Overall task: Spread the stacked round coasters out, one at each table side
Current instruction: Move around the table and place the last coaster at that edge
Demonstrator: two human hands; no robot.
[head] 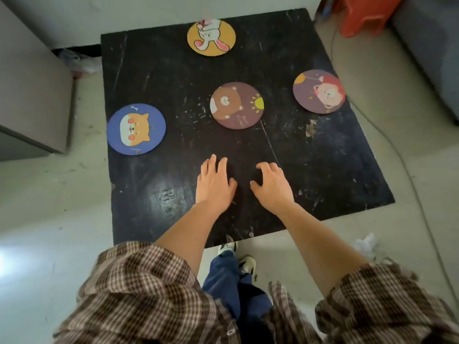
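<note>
Round coasters lie flat on the black square table. A yellow rabbit coaster sits at the far edge. At the left edge lies a blue dog coaster, slightly over the rim. A purple coaster with a red-haired figure is at the right edge. The brown bear coaster rests in the table's middle. My left hand and my right hand hover side by side over the near part of the table, below the bear coaster, both holding nothing. The left fingers are spread; the right fingers curl loosely.
A grey cabinet stands left of the table. An orange plastic stool and a grey sofa edge are at the back right. A thin cable runs along the floor on the right. My shoes are at the near edge.
</note>
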